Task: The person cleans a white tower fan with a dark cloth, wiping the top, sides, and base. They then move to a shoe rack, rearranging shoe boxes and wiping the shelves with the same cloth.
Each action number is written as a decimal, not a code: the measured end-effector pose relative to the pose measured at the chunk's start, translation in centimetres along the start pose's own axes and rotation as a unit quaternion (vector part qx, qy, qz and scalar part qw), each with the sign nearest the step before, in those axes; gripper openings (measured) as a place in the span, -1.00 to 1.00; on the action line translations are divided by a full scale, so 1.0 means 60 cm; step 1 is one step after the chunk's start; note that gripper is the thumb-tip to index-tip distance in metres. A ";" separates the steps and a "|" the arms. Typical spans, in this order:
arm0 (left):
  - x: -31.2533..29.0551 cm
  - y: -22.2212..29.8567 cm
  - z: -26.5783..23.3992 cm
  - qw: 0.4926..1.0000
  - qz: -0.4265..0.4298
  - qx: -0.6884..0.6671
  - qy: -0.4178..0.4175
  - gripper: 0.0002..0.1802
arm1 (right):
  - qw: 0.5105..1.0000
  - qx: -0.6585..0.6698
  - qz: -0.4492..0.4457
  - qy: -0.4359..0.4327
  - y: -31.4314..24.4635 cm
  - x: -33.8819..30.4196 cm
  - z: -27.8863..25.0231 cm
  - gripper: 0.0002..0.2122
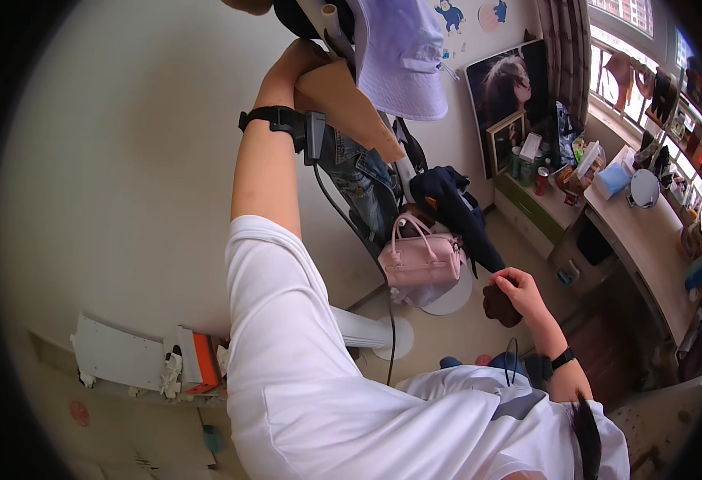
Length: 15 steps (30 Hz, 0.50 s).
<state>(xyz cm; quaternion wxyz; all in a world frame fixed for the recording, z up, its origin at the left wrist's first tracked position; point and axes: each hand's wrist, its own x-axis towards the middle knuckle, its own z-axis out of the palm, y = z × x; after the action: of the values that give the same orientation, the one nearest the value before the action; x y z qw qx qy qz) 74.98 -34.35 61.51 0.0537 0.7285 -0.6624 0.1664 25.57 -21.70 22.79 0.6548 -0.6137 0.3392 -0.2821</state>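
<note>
Now our right hand (525, 295) is pinching a rounded dark-brown item (500, 309). Whether our half-hidden left hand (296, 61) is gripping, we cannot tell.

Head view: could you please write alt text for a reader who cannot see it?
A person's raised left hand is beside a tan item and a lavender bucket hat; the right hand holds a dark brown item. Below the hat is a pink handbag.
</note>
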 end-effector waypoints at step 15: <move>-0.233 0.079 -0.090 0.932 -0.131 -0.325 0.093 -0.47 | 1.000 0.001 0.013 0.022 0.029 -0.025 0.029 -0.84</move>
<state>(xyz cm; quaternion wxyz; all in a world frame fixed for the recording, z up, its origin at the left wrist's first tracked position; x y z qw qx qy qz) 68.46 -20.06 61.55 0.3706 0.7323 -0.5713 0.0005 25.94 -19.31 21.22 0.6515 -0.6021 0.3612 -0.2874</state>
